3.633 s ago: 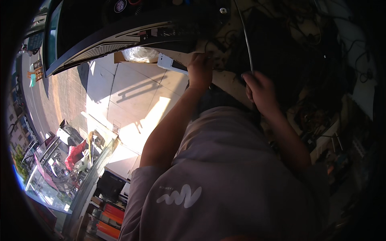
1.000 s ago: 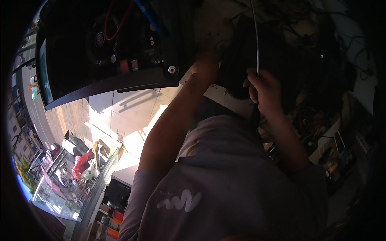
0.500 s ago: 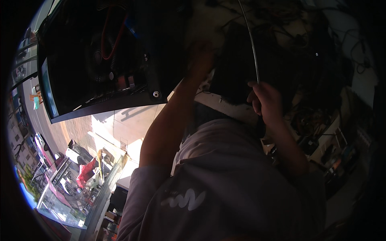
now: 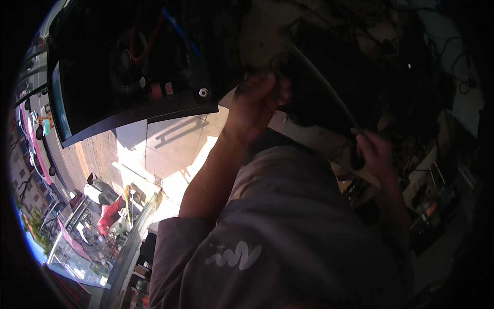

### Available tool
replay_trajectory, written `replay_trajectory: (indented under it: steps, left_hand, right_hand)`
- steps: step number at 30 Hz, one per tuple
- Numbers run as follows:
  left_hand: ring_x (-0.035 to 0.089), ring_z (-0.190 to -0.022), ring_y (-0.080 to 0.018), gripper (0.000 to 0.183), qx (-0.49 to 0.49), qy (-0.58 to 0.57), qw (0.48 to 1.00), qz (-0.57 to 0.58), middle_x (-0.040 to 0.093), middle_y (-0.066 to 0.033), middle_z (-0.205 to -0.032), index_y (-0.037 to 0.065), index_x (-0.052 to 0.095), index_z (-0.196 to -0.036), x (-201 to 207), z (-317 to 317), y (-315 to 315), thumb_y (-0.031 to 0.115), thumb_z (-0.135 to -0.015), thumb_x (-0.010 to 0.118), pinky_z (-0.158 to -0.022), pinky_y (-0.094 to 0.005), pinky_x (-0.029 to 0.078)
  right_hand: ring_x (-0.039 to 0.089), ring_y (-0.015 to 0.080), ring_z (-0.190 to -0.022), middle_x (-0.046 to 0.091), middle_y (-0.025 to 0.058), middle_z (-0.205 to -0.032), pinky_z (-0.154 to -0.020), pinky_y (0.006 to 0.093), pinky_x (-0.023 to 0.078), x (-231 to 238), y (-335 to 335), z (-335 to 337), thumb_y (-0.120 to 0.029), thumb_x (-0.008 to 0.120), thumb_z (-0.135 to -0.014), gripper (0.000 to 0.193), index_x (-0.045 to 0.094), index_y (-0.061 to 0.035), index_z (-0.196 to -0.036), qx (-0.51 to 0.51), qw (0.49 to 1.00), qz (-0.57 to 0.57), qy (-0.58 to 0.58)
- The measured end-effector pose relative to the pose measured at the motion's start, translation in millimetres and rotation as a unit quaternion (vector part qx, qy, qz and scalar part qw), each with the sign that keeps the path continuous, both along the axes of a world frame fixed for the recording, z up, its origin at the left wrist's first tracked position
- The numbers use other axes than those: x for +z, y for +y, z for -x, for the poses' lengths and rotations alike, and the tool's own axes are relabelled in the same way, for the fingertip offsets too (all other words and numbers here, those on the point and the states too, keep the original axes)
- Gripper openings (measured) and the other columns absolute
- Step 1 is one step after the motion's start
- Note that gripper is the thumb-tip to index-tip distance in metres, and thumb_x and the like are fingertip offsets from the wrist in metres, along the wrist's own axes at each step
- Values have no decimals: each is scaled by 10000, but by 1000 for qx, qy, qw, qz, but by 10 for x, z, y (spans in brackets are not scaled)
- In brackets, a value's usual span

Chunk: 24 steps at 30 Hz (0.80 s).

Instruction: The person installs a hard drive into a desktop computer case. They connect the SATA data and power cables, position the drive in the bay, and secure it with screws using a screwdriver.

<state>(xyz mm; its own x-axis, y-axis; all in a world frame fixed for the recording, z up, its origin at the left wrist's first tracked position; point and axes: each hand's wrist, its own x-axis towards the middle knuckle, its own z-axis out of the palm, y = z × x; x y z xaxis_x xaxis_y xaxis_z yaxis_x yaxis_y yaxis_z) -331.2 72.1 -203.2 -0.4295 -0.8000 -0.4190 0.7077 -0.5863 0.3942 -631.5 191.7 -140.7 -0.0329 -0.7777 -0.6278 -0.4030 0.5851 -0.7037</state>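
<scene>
My right hand (image 4: 375,149) is closed, thumb and fingers pinching the lower end of a thin pale cable (image 4: 324,80). From that pinch the cable slants up and left across a large dark object (image 4: 334,67), whose kind I cannot make out in the shadow. My left hand (image 4: 257,100) is raised near the middle, left of the dark object, with its fingers curled. Whatever those fingers may hold is too dark to name. Close to it on the left is an open black case (image 4: 139,126), with red and blue cables (image 4: 182,33) inside.
Tangled dark cables (image 4: 458,67) lie at the upper right. Assorted small parts (image 4: 422,206) crowd the right side. On the left, sunlit tiles (image 4: 170,136) lie below the case, and a street with parked vehicles (image 4: 36,134) shows beyond.
My right hand has moved right and down with the cable, which now slants instead of hanging nearly upright. My left hand has come down slightly, out of the deeper shadow.
</scene>
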Motion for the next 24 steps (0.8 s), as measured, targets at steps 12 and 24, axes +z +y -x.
replay_trajectory:
  steps: [12,24]
  left_hand:
    - [676,-790,-358,158,-155,-777,453,408,674,-179,-965,49,667,-1033,-1421,-487,299,74,-888,608,-619,-384,552]
    - [662,-939,-352,225,-184,-780,487,347,628,-161,-1122,70,664,-1025,-1074,-303,297,172,-825,676,-766,-447,570]
  right_hand:
    - [548,47,-696,612,-38,-781,-635,225,461,-226,24,-263,-198,618,-987,284,664,-27,-1210,-3,999,-38,22]
    - [509,75,-552,541,-20,-627,-526,269,422,-1230,129,-511,-292,592,-999,261,676,-44,-1007,0,998,26,65]
